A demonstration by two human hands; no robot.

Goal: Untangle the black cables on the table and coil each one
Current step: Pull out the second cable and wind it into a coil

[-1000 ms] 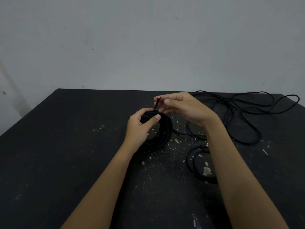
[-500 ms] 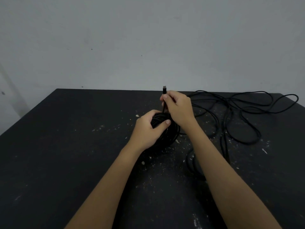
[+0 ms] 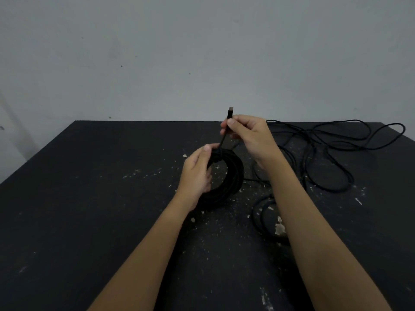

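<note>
Coil (image 3: 233,176): solid black, uniform. Loose cables (image 3: 336,153): same black, barely separable from table tone. Plug (image 3: 230,112): black body, dull grey-brown tip. Table (image 3: 89,198): matte black, peppered with whitish flecks and short smears, densest mid-surface. Cream blotch (image 3: 279,228) among them. Wall (image 3: 202,52): flat pale grey, few dark specks, lighter band far left

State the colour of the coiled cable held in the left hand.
The coiled cable is black; the head view shows it best.

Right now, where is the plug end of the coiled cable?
Head view, centre: the plug sticks up, pinched by the right hand, just above the coil that the left hand grips.
</note>
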